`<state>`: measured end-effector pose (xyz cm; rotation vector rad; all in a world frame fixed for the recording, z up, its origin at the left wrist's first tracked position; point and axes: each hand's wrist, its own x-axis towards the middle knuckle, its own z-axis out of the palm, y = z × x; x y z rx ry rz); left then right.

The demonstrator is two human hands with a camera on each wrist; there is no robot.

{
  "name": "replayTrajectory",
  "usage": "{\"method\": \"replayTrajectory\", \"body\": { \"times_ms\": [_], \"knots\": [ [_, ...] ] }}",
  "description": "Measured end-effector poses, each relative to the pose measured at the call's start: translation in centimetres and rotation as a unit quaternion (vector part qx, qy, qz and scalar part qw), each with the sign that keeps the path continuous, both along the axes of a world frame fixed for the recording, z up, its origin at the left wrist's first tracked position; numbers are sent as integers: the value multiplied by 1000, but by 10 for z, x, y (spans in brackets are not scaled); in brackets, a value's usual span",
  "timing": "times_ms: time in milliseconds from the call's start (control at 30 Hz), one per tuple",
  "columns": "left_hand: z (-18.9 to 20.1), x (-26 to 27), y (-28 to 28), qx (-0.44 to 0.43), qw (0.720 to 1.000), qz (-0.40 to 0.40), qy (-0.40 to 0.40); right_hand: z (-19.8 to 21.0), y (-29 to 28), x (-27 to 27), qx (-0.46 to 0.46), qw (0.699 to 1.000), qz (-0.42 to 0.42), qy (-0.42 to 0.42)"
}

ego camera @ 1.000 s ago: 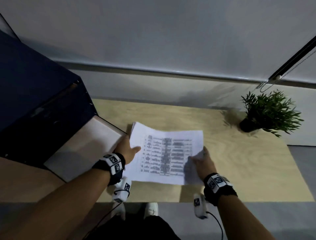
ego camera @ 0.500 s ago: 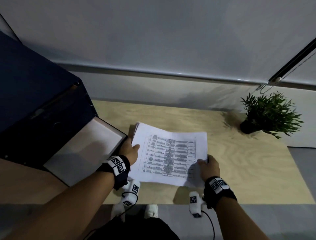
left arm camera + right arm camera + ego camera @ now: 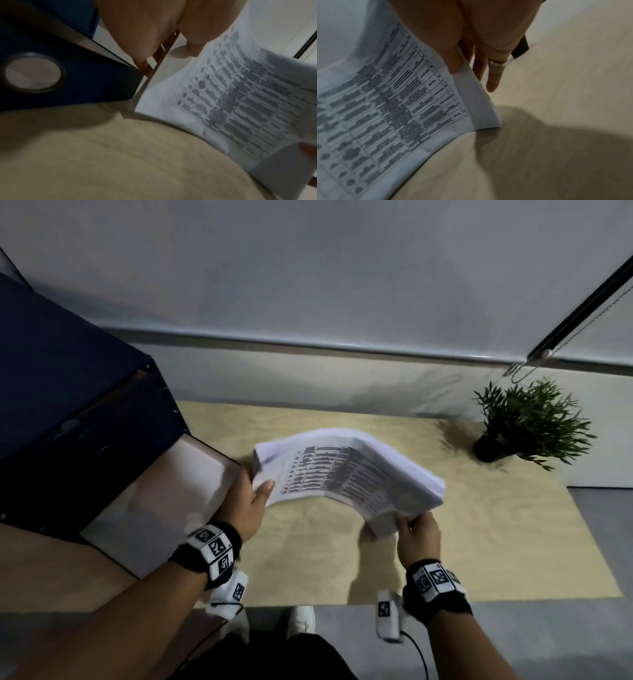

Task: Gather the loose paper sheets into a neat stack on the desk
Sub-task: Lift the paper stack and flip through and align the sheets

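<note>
- One bundle of paper sheets [image 3: 346, 470] is in view, several sheets thick; the exact count cannot be told. The top sheet carries a printed table.
- The bundle is held up off the wooden bench [image 3: 479, 525], bowed into an arch, its middle highest and both ends lower. Its shadow lies on the bench below.
- Two hands hold it, one at each end.
- The left hand [image 3: 245, 505] grips the left end: thumb on top of the printed sheet, fingers [image 3: 142, 44] curled under the edge. Its grip is closed on the sheets, just beside the open dark blue box [image 3: 78, 419].
- The right hand [image 3: 418, 534] pinches the near right corner: thumb [image 3: 452, 59] on top, fingers beneath. In the right wrist view two fingers point down past the edge toward the bench, one bearing a single ring [image 3: 498, 63].
- Both forearms reach forward from the near edge of the bench, each with one black wristband with white markers.
- One potted green plant [image 3: 524, 422] stands at the far right corner of the bench, well apart from the sheets.
- One pale lid or flap [image 3: 164, 501] of the box lies open beside the left hand.
</note>
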<state>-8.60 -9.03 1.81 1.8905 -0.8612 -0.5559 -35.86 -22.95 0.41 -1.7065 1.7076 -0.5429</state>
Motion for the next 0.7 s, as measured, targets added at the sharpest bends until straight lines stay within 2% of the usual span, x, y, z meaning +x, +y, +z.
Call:
{"method": "replayTrajectory", "body": {
  "times_ms": [133,167,267,300,367,467,567,633,700],
  "knots": [
    [15,7,-8,-113,993,17,21,-5,-6,-8,-1,1000,7,6],
    [21,10,-9,-138,990,23,27,0,-6,-7,-2,1000,3,-22],
    [36,15,-10,-193,980,31,27,29,-3,-2,-43,978,-18,-201],
    [40,15,-11,-196,980,26,12,40,-4,0,-72,970,-20,-230],
    [42,16,-16,-191,981,25,-17,56,-8,7,-127,963,11,-237],
    [41,20,-24,-185,981,51,6,67,-13,13,-136,964,48,-223],
    [40,24,-25,-185,982,39,5,71,-18,12,-131,973,56,-180],
    [40,23,-22,-181,983,15,8,77,-23,13,-175,976,87,-92],
    [38,24,-19,-168,986,-1,6,87,-26,20,-230,962,135,60]
  ]
}}
